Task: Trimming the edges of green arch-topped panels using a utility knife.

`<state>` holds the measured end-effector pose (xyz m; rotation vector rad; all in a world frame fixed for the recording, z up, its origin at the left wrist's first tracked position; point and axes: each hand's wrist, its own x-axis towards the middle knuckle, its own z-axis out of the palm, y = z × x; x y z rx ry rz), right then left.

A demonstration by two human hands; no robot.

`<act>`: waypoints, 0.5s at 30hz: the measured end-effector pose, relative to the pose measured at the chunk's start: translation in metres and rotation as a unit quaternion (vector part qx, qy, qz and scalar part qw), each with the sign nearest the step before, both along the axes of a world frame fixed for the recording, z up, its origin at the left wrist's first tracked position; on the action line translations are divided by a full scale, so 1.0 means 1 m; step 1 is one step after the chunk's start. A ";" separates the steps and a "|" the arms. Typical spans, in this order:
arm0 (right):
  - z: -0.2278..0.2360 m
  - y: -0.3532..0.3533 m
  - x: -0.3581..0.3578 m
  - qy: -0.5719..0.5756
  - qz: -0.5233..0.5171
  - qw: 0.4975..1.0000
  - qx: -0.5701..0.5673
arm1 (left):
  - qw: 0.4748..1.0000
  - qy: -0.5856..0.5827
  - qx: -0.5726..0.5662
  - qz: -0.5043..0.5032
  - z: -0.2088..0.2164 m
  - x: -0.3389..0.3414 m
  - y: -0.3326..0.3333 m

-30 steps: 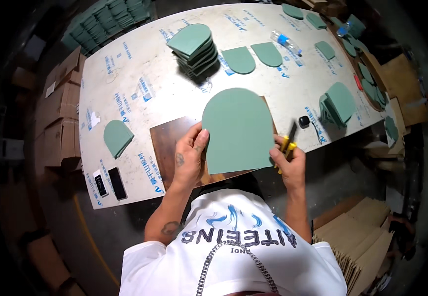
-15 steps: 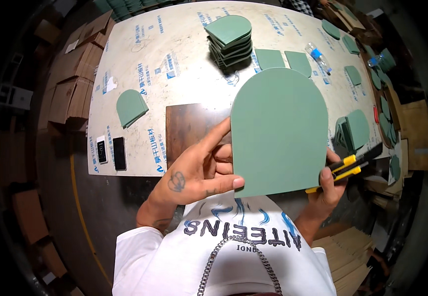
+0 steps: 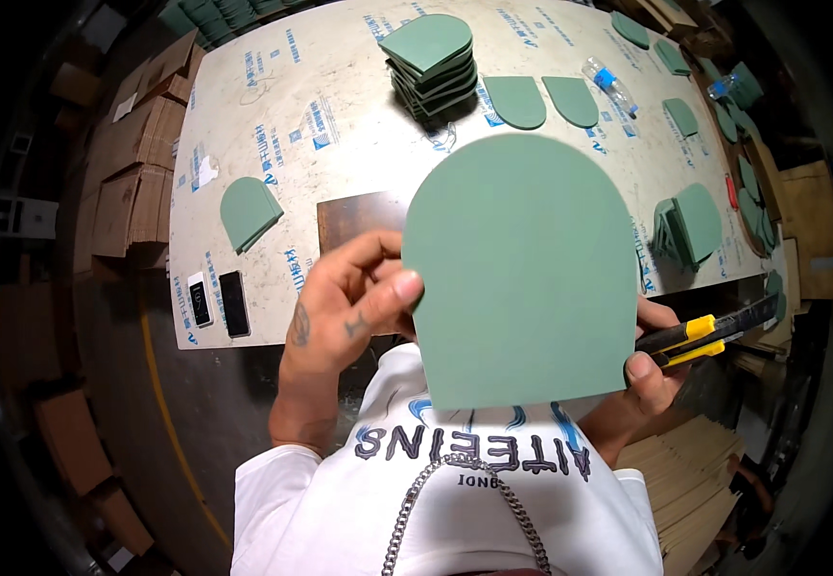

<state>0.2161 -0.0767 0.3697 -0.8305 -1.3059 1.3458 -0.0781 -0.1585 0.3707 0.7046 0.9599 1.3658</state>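
A flat green panel (image 3: 522, 278), arched at the top and straight at the bottom, is held up in front of my chest. My left hand (image 3: 345, 302) is closed on its left edge, thumb on the face and fingers mostly hidden behind. At the lower right edge, my right hand (image 3: 656, 384) grips the panel with its thumb in front. That same hand also holds a yellow-and-black utility knife (image 3: 700, 331), which points out to the right. Past the panel, a dark brown board (image 3: 354, 219) lies partly hidden on the table.
On the white printed table (image 3: 273, 154) stand a tall stack of green panels (image 3: 431, 67), a leaning group (image 3: 690, 226) at right and a small pile (image 3: 249, 213) at left. Two phones (image 3: 234, 302) lie at the left edge, a water bottle (image 3: 610, 86) far right. Cardboard (image 3: 133, 182) is stacked beyond the left edge.
The panel has shifted left and toward me and looks slightly tilted. My left hand has slid up its edge, with the thumb higher. The right hand keeps its hold with the knife.
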 end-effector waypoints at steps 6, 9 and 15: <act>0.000 -0.006 0.004 -0.013 -0.015 1.000 -0.005 | 0.996 0.067 0.055 -0.032 0.018 -0.013 0.024; 0.000 -0.009 -0.001 0.001 -0.065 0.997 -0.030 | 0.991 0.126 0.014 -0.051 0.031 -0.011 0.029; 0.003 -0.019 -0.008 0.030 -0.091 0.994 -0.061 | 0.993 0.109 0.028 -0.041 0.030 -0.006 0.035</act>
